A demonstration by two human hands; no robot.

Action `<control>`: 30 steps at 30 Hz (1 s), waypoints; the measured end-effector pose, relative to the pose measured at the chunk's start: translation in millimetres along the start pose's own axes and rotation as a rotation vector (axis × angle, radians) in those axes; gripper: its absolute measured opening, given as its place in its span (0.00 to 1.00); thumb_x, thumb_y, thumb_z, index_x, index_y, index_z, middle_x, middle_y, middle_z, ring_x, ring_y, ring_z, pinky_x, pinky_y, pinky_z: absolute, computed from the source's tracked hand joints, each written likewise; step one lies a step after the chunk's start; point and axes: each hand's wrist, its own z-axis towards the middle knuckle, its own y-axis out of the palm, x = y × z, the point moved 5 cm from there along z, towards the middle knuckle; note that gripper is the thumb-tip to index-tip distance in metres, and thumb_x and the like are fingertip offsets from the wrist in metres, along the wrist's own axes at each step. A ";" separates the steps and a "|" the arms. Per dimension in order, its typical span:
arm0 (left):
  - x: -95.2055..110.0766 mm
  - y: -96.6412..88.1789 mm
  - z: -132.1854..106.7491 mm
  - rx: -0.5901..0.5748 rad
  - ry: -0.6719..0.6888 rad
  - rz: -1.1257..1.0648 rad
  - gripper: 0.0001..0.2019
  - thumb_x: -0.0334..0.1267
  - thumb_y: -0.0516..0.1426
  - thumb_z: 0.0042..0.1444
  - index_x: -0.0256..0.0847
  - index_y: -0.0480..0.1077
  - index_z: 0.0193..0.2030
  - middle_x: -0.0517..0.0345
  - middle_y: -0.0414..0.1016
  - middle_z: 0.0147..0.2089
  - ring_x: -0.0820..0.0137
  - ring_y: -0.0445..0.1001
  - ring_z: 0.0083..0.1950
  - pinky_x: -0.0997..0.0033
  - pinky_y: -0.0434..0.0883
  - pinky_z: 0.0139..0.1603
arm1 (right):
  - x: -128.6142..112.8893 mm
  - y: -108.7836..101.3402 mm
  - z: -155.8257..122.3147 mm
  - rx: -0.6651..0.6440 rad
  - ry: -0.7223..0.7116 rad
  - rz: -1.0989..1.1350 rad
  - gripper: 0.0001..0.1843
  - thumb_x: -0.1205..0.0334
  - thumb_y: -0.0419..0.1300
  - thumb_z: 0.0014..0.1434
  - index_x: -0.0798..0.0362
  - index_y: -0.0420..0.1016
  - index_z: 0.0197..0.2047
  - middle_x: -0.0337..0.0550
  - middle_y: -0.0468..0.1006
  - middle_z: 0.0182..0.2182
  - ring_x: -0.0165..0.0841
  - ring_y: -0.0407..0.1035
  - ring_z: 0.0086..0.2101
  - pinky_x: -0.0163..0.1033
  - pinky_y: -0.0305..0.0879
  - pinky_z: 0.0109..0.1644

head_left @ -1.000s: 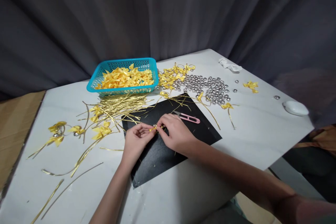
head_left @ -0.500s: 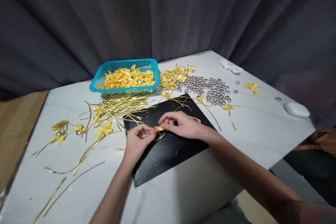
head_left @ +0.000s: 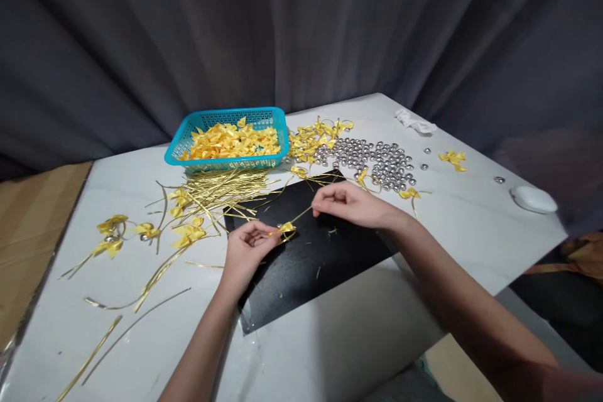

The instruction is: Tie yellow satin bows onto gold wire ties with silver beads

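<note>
Between the thumb and fingers of my left hand [head_left: 250, 245] is a small yellow ribbon bow [head_left: 287, 227], pinched at its left side. A thin gold cord [head_left: 301, 214] runs from the bow up and to the right. My right hand [head_left: 351, 202] is closed on the far end of this cord, which looks stretched straight. A curved loop of cord hangs just under the bow. Both hands are over a black mat [head_left: 301, 276] lying on the white table.
A blue basket [head_left: 168, 156] of yellow bows stands at the back left, gold cords [head_left: 226, 188] piled before it. Silver beads [head_left: 386, 163] and finished-looking bows [head_left: 308, 141] lie behind the mat. Loose bows [head_left: 191, 232] are at left. A white mouse-shaped object [head_left: 534, 198] sits right.
My right hand has moved away from the bow, up and to the right, drawing the gold cord out straight. My left hand still pinches the bow in nearly the same place.
</note>
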 end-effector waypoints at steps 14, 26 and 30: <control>-2.0 14.0 -7.7 -0.143 0.017 -0.013 0.04 0.28 0.65 0.34 0.36 0.74 0.19 0.59 0.77 0.22 0.80 0.67 0.20 0.82 0.65 0.23 | -22.8 7.2 39.4 0.118 -0.110 -0.248 0.11 0.64 0.54 0.58 0.61 0.71 0.26 0.31 0.57 0.16 0.21 0.50 0.20 0.30 0.44 0.25; -5.4 -7.4 3.5 0.008 -0.001 -0.324 0.07 0.32 0.67 0.33 0.38 0.72 0.19 0.61 0.76 0.20 0.77 0.72 0.23 0.80 0.69 0.28 | -4.2 12.3 60.6 0.003 -0.149 -0.396 0.13 0.63 0.52 0.61 0.62 0.72 0.30 0.37 0.66 0.20 0.24 0.56 0.23 0.30 0.50 0.28; -6.9 -14.3 7.6 0.112 -0.006 -0.441 0.08 0.32 0.67 0.32 0.39 0.71 0.20 0.64 0.76 0.21 0.78 0.72 0.23 0.81 0.69 0.29 | -1.8 18.1 33.8 -0.024 -0.169 -0.478 0.12 0.64 0.51 0.62 0.60 0.73 0.32 0.41 0.71 0.25 0.26 0.61 0.26 0.31 0.52 0.32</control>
